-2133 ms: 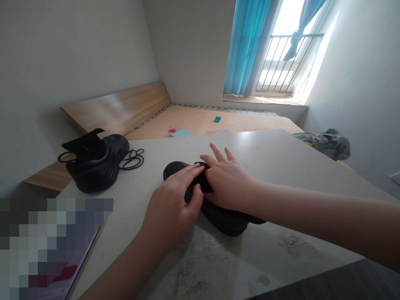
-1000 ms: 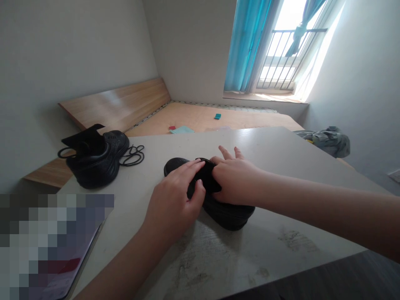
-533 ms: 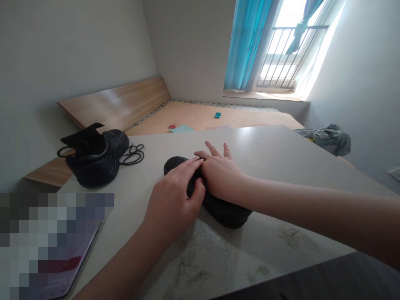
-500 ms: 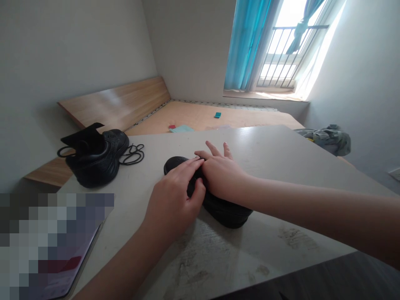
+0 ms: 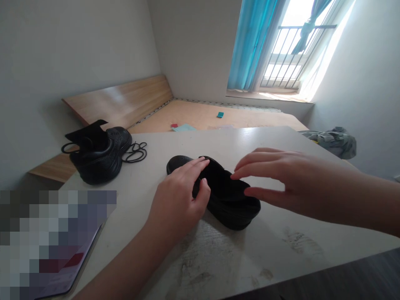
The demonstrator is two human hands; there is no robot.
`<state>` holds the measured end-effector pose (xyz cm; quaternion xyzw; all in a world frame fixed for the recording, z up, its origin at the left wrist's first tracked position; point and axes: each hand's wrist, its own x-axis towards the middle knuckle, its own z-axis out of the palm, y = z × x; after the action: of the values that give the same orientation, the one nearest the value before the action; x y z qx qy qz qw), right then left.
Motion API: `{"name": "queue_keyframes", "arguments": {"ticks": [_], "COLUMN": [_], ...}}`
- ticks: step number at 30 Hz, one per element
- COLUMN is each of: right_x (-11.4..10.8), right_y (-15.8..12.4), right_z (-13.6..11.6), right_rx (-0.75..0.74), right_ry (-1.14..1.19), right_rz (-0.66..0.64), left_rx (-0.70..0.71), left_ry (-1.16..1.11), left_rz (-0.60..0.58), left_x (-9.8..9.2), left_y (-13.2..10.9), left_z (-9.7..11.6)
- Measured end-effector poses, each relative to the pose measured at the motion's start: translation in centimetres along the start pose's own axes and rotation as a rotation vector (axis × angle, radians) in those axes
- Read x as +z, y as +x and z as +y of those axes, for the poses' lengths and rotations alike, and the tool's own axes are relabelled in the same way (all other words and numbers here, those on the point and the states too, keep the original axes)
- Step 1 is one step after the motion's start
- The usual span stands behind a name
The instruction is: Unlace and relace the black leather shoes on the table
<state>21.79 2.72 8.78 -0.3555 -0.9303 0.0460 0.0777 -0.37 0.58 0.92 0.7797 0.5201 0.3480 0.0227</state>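
Note:
A black shoe [image 5: 229,212] lies on the white table, toe pointing away to the left and its dark opening facing up. My left hand [image 5: 181,191] grips the front part, fingers over the upper and thumb bent at the near side. At the heel end, my right hand [image 5: 265,175] is open, thumb and fingers apart. Its fingertips are close to the opening's rim; I cannot tell whether they touch it. Another black shoe [image 5: 96,162] stands at the table's left side with its tongue raised and its black lace [image 5: 136,153] loosely looped beside it.
A phone or tablet [image 5: 78,260], partly pixelated, lies at the near left of the white table [image 5: 162,279]. Dirt smudges mark the near tabletop. Behind stands a bed [image 5: 200,110] with small items on it. Crumpled clothing [image 5: 339,143] sits beyond the right edge.
My right hand has come off the front of the shoe and moved right to its heel end, uncovering the opening. My left hand keeps its hold. The view has shifted slightly.

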Motion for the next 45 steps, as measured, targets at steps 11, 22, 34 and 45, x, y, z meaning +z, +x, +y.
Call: {"name": "queue_keyframes", "arguments": {"ticks": [11,22,34,45], "right_x": [1.7,1.7,3.3,1.3], "right_y": [-0.9,1.7,4.0,4.7], "right_z": [0.1,-1.6,-2.8,-0.6], "right_rx": [-0.156,-0.108,-0.176,-0.208], "right_ry": [-0.250,-0.354,-0.493,-0.113], "right_rz": [0.044,-0.205,-0.369,-0.589], "left_rx": [0.002,0.001,0.008,0.021], "left_ry": [0.014,0.015,0.022,0.025], "left_rz": [-0.001,-0.003,-0.012,0.005], "left_x": [-0.1,0.0,0.0,0.0], "left_y": [-0.1,-0.1,-0.1,0.0], "left_z": [0.1,0.0,0.0,0.0]}}
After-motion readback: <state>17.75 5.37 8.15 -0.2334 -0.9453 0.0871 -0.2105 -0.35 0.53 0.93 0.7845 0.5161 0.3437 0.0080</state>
